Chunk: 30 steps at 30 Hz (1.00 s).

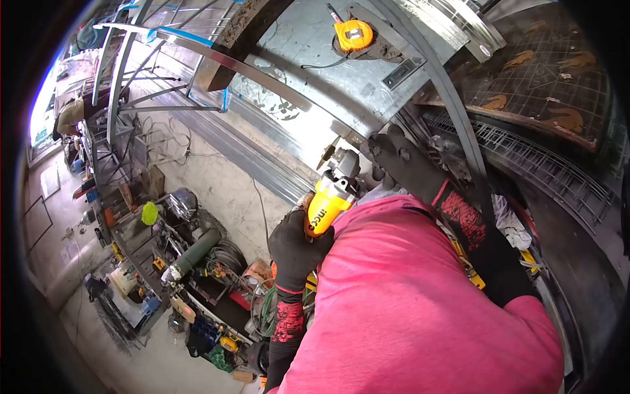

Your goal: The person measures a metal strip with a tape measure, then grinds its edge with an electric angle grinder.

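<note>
My left hand [296,244], in a dark glove, is wrapped round the yellow body of an angle grinder [326,209]. The grinder's metal head and disc point up toward a long flat metal bar [279,90]. My right hand [401,161], also in a dark glove, grips the lower end of this bar, just right of the grinder head. Its fingertips are partly hidden. A yellow tape measure [354,35] lies on the metal sheet [295,56] beyond my hands.
A curved metal bar [453,92] passes close by my right arm. Wire mesh [531,154] and a dark patterned panel [545,79] are at the right. Metal frames [115,85], a green cylinder [197,253], cables and tools crowd the left, where another person [71,118] bends over.
</note>
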Tool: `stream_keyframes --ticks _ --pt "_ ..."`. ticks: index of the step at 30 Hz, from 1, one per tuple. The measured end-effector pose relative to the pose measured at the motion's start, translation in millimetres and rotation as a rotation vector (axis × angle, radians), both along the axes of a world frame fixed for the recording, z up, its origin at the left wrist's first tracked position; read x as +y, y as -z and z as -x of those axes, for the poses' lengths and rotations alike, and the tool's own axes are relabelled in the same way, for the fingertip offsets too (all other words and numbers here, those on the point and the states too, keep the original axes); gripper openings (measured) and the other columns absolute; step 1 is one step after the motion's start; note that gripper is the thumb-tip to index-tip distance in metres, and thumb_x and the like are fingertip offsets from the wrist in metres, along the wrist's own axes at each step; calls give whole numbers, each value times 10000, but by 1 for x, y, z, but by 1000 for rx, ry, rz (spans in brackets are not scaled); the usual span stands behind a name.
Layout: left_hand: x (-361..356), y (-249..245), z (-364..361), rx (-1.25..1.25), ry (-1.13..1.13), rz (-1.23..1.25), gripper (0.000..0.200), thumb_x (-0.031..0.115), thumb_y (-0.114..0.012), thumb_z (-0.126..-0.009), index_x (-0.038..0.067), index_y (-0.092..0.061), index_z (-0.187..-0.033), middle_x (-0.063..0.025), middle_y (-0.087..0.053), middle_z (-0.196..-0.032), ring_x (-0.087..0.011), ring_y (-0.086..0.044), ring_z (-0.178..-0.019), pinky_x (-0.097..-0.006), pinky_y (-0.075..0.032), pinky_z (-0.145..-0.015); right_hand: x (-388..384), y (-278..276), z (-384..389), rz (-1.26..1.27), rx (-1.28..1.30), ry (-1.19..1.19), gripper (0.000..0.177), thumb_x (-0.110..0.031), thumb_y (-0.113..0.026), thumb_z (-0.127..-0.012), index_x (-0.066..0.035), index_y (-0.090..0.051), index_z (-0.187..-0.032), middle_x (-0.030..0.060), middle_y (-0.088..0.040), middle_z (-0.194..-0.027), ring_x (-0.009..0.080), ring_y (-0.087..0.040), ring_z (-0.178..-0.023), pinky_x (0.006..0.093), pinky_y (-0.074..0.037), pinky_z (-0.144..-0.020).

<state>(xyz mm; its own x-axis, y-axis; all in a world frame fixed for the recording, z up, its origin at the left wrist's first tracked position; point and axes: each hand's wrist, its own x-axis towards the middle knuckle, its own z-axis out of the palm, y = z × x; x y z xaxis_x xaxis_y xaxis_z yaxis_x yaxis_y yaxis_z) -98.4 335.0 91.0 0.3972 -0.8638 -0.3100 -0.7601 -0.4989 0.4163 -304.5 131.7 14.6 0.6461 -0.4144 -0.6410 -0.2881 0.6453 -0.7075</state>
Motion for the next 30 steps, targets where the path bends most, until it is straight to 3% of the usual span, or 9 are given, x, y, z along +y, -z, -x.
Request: stream_keyframes --ticks 2,4,14,16,20,26,30 --pt "-2 -2 1 -4 18 28 658 307 -903 -769 66 -755 -1363 -182 -784 -930 -357 -794 -834 -450 -626 -753 6 5 -2 49 -24 15 454 -504 -655 -1120 -69 -682 -1246 8 -636 -813 83 -623 -641 241 -491 -521" --pt "-5 -6 3 -39 42 28 669 303 -896 -775 77 -749 -1388 -182 -794 -981 -362 -798 -877 -459 -630 -772 14 12 -4 7 -64 66 454 -513 -619 -1137 -84 -730 -1037 -30 -621 -740 44 -555 -600 228 -428 -503" --pt "-5 -20 0 -112 108 -48 674 278 -864 -784 90 -735 -1418 -162 -781 -967 -364 -774 -854 -463 -619 -769 27 17 -1 161 -104 171 428 -474 -628 -1144 -74 -727 -1025 -34 -607 -730 60 -557 -622 250 -457 -558" --pt "-6 -21 0 -143 145 -69 672 273 -865 -785 99 -734 -1420 -158 -786 -972 -362 -778 -858 -462 -622 -774 27 38 -2 236 -153 68 405 -448 -636 -1141 -68 -730 -1035 -16 -615 -726 78 -561 -621 276 -469 -570" --pt "-9 -23 2 -110 128 -62 664 274 -867 -786 105 -738 -1414 -156 -791 -978 -360 -783 -864 -457 -624 -777 22 26 -4 205 -120 55 398 -436 -647 -1134 -65 -720 -1008 2 -610 -707 95 -576 -602 305 -490 -578" --pt "-11 -26 4 -141 124 -64 656 282 -865 -790 117 -739 -1412 -156 -795 -981 -357 -784 -864 -456 -623 -774 21 26 -3 288 -49 7 456 -495 -642 -1125 -62 -732 -1013 -3 -610 -687 112 -599 -559 319 -502 -563" --pt "-13 -27 4 -141 122 -101 664 295 -866 -788 123 -735 -1416 -156 -794 -982 -359 -781 -863 -456 -621 -773 19 21 -2 202 -32 6 483 -529 -641 -1120 -62 -758 -1075 -1 -620 -695 106 -593 -565 305 -500 -560"
